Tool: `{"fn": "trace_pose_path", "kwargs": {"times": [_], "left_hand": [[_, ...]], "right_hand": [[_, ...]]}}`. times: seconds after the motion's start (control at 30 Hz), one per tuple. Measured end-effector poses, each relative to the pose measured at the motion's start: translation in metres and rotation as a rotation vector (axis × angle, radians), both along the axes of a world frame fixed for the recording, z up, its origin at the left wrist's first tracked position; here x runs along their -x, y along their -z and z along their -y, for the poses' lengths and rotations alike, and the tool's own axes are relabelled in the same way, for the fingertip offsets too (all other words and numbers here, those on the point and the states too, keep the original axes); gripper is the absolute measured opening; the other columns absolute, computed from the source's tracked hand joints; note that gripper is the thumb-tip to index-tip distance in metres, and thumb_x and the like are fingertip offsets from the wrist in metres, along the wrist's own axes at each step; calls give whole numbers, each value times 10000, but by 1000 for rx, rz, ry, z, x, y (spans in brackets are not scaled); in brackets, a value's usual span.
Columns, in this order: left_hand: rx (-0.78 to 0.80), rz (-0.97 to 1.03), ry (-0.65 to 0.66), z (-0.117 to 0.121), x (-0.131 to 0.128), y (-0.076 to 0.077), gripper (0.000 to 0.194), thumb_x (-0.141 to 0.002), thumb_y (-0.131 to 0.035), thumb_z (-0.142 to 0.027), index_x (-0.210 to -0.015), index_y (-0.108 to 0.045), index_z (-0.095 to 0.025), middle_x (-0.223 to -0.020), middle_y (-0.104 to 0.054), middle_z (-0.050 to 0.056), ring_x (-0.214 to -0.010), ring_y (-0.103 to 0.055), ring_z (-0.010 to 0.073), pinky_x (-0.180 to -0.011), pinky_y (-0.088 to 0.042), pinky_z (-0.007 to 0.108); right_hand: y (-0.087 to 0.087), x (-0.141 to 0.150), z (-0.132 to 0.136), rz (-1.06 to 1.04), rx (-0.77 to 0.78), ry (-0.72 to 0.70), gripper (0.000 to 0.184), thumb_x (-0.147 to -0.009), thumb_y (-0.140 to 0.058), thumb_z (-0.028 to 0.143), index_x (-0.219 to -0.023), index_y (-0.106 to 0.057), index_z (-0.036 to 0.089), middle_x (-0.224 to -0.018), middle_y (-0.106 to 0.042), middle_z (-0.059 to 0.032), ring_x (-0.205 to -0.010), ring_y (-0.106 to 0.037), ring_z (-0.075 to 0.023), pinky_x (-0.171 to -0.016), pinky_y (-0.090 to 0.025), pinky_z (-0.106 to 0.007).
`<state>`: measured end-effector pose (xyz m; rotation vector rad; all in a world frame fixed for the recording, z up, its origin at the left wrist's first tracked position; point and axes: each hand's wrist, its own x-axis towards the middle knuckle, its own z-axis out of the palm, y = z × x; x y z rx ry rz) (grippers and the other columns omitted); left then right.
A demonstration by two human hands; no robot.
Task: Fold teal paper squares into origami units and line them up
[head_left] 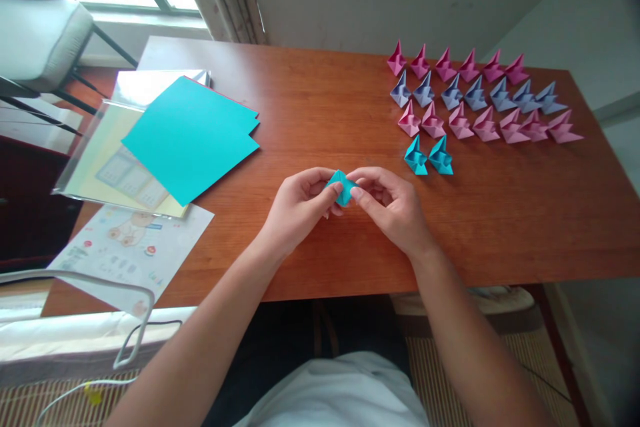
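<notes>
A small folded piece of turquoise paper is held above the wooden table, between both hands. My left hand pinches its left side, thumb on top and fingers beneath. On the opposite side, my right hand grips the paper's right edge between thumb and forefinger. The fingers partly cover the folds. Two finished-looking turquoise origami pieces stand to the right of my right hand. Behind them are rows of pink, lavender and magenta origami pieces.
Turquoise paper sheets lie at the left on a clear plastic packet. A printed sheet with a bear drawing sits nearer me. A white cable hangs at the table's front left. One chair stands by the window.
</notes>
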<state>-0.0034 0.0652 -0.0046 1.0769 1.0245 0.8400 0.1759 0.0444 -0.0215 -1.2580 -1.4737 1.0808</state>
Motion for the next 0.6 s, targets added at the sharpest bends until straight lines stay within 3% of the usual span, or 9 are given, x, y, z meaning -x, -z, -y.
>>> {"fn": "trace_pose_path", "kwargs": {"times": [0.2, 0.6], "left_hand": [[12, 24, -27, -2, 1, 2, 284, -847, -754, -406, -925, -695, -139, -735, -713, 11, -597, -642, 100, -537, -473, 186], [-22, 3, 6, -3, -1, -2, 215, -840, -739, -343, -853, -663, -142, -742, -672, -18, -629, -606, 82, -564, -483, 173]], "right_hand": [[-1, 0, -1, 164, -174, -69, 298, -859, -778, 359, -1134, -688, 287, -808, -573, 23, -688, -509, -141, -635, -447, -301], [-2, -1, 0, 263, -310, -79, 263, -855, -798, 291, -1094, -695, 258, -780, -595, 33, -690, -547, -131, -663, -459, -292]]}}
